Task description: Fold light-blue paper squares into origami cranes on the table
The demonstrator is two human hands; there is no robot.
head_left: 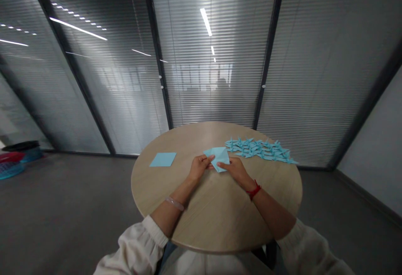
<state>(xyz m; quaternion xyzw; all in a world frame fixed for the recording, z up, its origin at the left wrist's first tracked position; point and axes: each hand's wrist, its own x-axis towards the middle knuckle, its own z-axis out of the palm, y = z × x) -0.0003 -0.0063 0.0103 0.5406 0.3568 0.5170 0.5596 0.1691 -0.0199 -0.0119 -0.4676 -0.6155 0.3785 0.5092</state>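
A folded light-blue paper sheet (219,156) is held just above the round wooden table (216,216) near its middle. My left hand (198,167) pinches the paper's left corner with closed fingers. My right hand (235,170) grips its lower right edge, thumb on top. A pale bracelet is on my left wrist and a red cord on my right wrist.
A flat light-blue paper square (163,159) lies on the table to the left. Several folded blue paper cranes (260,149) lie in rows at the far right of the table. Glass walls with blinds stand behind; coloured baskets (14,162) sit on the floor far left.
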